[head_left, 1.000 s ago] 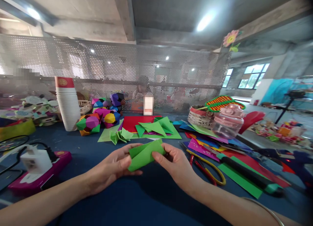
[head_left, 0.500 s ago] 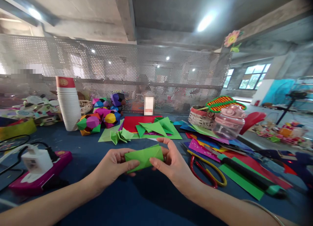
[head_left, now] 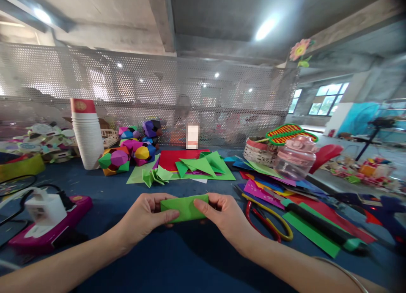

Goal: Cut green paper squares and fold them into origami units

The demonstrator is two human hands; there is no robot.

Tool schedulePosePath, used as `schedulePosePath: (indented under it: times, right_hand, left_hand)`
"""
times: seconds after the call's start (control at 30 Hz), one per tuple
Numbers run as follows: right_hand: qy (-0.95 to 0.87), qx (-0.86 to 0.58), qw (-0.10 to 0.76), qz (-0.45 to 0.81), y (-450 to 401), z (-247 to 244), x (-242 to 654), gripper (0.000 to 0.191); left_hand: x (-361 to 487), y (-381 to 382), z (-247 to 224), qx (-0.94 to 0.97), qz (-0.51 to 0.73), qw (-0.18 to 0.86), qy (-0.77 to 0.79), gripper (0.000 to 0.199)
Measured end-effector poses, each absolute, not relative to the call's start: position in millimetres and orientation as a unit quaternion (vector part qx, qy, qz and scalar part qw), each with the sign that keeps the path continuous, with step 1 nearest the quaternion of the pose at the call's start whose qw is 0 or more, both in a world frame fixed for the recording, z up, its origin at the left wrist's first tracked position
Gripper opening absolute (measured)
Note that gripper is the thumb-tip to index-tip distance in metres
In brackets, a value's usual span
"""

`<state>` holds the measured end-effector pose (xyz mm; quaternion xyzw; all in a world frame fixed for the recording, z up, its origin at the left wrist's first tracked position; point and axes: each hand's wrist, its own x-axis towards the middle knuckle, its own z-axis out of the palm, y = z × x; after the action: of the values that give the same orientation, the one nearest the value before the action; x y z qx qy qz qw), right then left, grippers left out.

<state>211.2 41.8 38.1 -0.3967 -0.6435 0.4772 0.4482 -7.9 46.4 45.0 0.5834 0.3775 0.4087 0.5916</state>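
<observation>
A folded piece of green paper (head_left: 185, 209) is held level above the dark blue table, between both hands. My left hand (head_left: 154, 212) pinches its left end, thumb on the front face and fingers behind. At the right end, my right hand (head_left: 218, 210) grips it with the thumb pressed near the top edge; the fingers behind are partly hidden. Beyond the hands lie small folded green paper pieces (head_left: 156, 176) and a heap of green paper triangles (head_left: 203, 165), near a red sheet (head_left: 171, 160).
Scissors (head_left: 287, 229), a black-handled cutter (head_left: 323, 223), coloured sheets (head_left: 260, 192) and a glue gun (head_left: 377, 204) lie to the right. A pink clear bottle (head_left: 294, 160) stands behind them. Leftward are a power strip (head_left: 47, 238), stacked paper cups (head_left: 86, 136) and colourful paper balls (head_left: 116, 161).
The green paper has been levelled and looks narrower. My right hand's raised fingers have come down behind it, and its thumb now sits nearer the top edge.
</observation>
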Motion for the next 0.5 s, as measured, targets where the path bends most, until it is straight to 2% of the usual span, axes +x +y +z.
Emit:
schedulePosePath:
  times: [0.5]
  right_hand:
    - [-0.639, -0.401, 0.448, 0.48, 42.4, 38.4, 210.1, 0.04]
  left_hand:
    - [-9.1, 46.6, 45.8, 0.59, 0.398, 0.581, 0.395, 0.035]
